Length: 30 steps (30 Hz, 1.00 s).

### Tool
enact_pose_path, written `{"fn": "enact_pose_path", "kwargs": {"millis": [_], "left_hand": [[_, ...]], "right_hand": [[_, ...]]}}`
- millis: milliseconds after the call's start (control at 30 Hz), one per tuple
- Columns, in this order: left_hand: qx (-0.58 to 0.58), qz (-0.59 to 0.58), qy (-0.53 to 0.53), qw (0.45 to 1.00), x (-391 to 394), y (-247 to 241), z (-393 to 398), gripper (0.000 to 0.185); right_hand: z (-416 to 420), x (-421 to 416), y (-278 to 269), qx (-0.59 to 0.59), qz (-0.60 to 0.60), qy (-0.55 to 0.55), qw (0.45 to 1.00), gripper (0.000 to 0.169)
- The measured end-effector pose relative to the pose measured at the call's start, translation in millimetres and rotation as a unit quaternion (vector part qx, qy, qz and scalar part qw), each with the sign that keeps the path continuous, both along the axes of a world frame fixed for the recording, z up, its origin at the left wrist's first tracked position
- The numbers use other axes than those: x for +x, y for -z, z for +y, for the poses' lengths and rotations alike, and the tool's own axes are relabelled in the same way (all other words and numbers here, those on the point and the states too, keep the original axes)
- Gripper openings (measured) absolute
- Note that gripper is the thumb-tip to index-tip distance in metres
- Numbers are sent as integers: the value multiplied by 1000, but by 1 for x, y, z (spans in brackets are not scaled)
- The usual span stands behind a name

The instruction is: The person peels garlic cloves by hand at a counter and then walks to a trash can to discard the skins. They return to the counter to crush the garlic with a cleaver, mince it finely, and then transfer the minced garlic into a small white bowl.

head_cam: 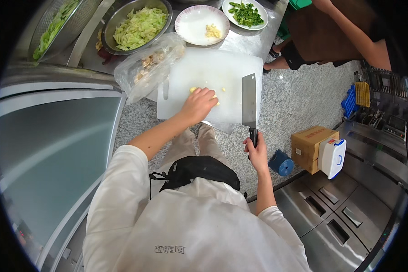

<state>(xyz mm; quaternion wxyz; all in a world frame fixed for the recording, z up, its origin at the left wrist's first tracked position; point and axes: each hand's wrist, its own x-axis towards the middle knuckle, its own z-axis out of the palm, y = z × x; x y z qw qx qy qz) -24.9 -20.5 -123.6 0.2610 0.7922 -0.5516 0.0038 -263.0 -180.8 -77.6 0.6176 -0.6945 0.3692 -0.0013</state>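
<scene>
My left hand (200, 103) rests on a white plastic cutting board (224, 64), fingers bent down over pale yellow pieces, likely garlic cloves (193, 89); what lies beneath the palm is hidden. One small piece (223, 89) lies apart, right of the fingers. In my right hand (255, 149) is the black handle of a Chinese cleaver (249, 100), its broad blade over the board's right edge. A plate with a purplish rim (190, 25) behind the board holds chopped garlic (213, 31). A clear plastic bag (125, 76) with garlic bulbs overlaps the board's left side.
A steel bowl of cut cabbage (139, 29) and a plate of chopped greens (247, 14) stand behind. Another person (329, 34) is at the upper right. A cardboard box (306, 149), a white lidded container (329, 158) and a blue stool (281, 163) stand on the floor at right.
</scene>
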Motion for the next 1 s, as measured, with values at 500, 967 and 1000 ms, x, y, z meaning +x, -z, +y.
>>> {"fn": "enact_pose_path", "kwargs": {"millis": [500,967,1000], "left_hand": [[-78,135,-94,983,-2,4,3,23],[-48,132,-61,988,-8,4,-15,26],[-51,131,-60,988,-8,4,-16,27]], "right_hand": [[0,13,-12,-172,94,-78,977,33],[-5,25,-20,-207,133,-145,958,40],[-7,25,-21,-210,139,-150,956,40]]}}
